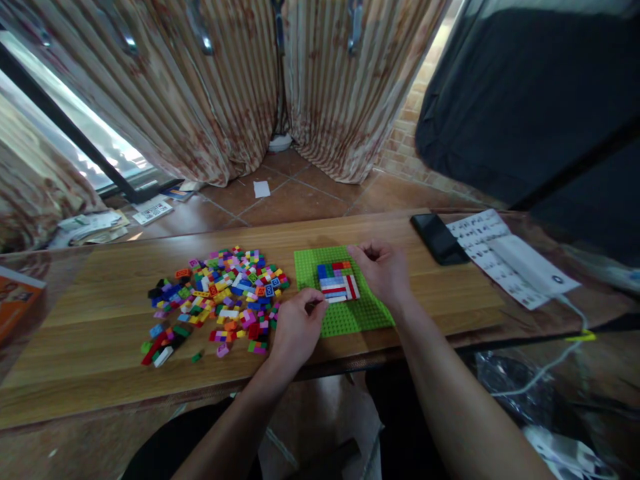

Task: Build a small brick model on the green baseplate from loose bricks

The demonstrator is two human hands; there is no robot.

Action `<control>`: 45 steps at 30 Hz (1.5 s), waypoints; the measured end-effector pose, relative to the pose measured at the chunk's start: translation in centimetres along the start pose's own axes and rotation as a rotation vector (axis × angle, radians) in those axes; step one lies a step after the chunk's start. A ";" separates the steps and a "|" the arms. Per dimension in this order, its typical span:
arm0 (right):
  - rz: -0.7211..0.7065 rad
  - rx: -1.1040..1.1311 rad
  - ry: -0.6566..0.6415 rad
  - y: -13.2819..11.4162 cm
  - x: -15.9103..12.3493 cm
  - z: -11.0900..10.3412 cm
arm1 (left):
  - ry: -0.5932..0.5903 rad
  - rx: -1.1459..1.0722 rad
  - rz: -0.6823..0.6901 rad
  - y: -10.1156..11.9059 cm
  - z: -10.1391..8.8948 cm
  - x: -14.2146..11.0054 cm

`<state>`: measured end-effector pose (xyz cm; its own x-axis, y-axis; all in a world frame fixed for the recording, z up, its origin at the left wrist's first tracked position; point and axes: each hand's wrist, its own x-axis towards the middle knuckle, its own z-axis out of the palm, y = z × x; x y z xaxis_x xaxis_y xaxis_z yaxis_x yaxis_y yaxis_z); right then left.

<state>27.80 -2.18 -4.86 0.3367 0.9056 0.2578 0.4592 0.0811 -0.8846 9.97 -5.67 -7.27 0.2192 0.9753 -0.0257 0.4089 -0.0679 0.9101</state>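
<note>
A green studded baseplate [345, 325] lies on the wooden table, carrying a compact build of toy bricks [336, 283] in blue, red, white, light blue and other colours. My left hand [300, 323] is over the plate's left edge, thumb and fingertips closed in a pinch at the left end of a white brick [337, 299] along the build's near side. My right hand [384, 272] hovers above the plate's right side, beside the build. Its fingers are curled and smeared by motion, so whether they hold anything does not show.
A wide heap of loose coloured bricks [235, 287] spreads left of the plate. Several longer bricks [163, 347] lie apart at its near left. A black phone [439, 238] and a printed sheet [500, 250] with a white device [533, 267] and cable lie on the right.
</note>
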 end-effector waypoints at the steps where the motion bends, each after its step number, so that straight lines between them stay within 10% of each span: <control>1: -0.002 -0.001 -0.002 0.0 0.0 0.0 | 0.007 0.007 0.010 0.1 0.0 0.0; 22: -0.016 -0.041 -0.023 0.1 0.0 0.0 | 0.080 0.113 0.024 0.1 0.8 0.0; 36: 0.093 -0.251 -0.559 2.0 -0.2 -1.7 | 0.114 0.192 -0.020 0.3 1.1 0.1; 45: 0.093 -0.503 -0.532 0.9 -0.6 -1.3 | 0.092 0.192 -0.032 0.2 1.1 0.1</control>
<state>29.08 -3.23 -5.26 0.0072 0.9893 -0.1458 0.8127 -0.0907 -0.5756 11.04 -5.82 -7.55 0.1248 0.9922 -0.0075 0.5777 -0.0665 0.8136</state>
